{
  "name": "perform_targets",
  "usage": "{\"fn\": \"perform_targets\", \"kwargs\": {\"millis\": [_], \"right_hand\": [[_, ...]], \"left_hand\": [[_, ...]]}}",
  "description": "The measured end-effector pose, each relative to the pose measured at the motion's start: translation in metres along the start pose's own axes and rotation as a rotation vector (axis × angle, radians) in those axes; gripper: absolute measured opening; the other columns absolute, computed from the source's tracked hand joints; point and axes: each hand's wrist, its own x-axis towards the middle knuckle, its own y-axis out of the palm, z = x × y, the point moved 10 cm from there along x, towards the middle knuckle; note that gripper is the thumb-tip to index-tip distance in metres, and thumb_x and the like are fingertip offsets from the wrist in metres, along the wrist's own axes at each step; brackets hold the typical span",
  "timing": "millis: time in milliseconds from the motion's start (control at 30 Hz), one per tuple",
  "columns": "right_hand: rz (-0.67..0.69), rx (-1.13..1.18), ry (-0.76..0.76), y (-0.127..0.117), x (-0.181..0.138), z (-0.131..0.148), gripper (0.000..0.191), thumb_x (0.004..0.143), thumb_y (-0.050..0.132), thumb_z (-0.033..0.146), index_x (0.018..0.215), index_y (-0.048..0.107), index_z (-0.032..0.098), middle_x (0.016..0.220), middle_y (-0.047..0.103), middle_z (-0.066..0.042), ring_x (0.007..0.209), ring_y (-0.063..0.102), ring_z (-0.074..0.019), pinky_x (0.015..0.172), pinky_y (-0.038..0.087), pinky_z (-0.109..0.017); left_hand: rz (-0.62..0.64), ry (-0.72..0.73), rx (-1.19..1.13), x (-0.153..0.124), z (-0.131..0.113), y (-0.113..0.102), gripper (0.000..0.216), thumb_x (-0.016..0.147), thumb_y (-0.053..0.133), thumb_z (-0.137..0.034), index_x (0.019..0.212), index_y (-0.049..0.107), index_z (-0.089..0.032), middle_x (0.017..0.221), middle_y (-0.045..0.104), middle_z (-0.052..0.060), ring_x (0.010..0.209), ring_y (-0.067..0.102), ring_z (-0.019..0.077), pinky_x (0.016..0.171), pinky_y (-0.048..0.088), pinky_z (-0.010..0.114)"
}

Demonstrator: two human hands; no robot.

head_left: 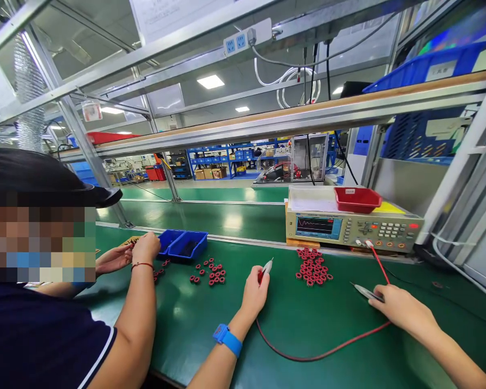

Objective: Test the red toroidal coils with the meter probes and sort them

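My left hand [254, 294] is closed around a red-handled test probe [264, 268] whose metal tip points up and away from me. My right hand [397, 308] rests on the green mat [291, 324] and pinches a second probe [366, 292] with its tip pointing left. A red lead [328, 352] runs across the mat between the probes, and another goes up to the beige measuring instrument [350, 227]. A pile of small red wound coils [312, 267] lies between my hands, in front of the instrument. A blue wrist strap [227, 339] sits on my left forearm.
A co-worker in a dark cap and dark shirt sits at my left; their hands [140, 249] work beside two blue bins [183, 244], with scattered red coils [210, 273] nearby. A red tray [356, 199] sits on the instrument. Metal shelving runs overhead.
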Motion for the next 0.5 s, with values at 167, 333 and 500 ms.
{"fn": "perform_targets", "kwargs": {"millis": [167,333,500], "right_hand": [[0.006,0.03,0.033,-0.005,-0.005,0.008,0.017,0.075,0.048,0.032,0.061,0.052,0.022,0.072,0.062,-0.006,0.07,0.061,-0.0255,0.051,0.037,-0.03],[-0.015,0.072,0.026,0.007,0.0,0.001,0.018,0.074,0.046,0.032,0.059,0.047,0.023,0.071,0.061,-0.006,0.066,0.061,-0.0249,0.052,0.038,-0.033],[-0.033,0.215,-0.059,0.03,0.018,-0.018,0.021,0.065,0.052,0.037,0.048,0.045,0.027,0.058,0.059,-0.006,0.058,0.061,-0.0261,0.058,0.043,-0.041]], "left_hand": [[0.094,0.006,-0.068,-0.001,-0.022,0.034,0.024,0.093,0.03,-0.034,0.088,0.049,-0.021,0.068,0.053,-0.004,0.064,0.054,0.0121,0.059,0.037,0.021],[0.121,-0.022,-0.024,0.014,-0.041,0.064,0.029,0.069,0.067,-0.034,0.085,0.047,-0.021,0.075,0.056,-0.003,0.068,0.053,0.0146,0.058,0.035,0.022],[0.13,-0.052,0.046,0.028,-0.049,0.082,0.033,0.065,0.065,-0.018,0.094,0.049,-0.02,0.088,0.061,0.004,0.081,0.058,0.0215,0.068,0.039,0.029]]}}
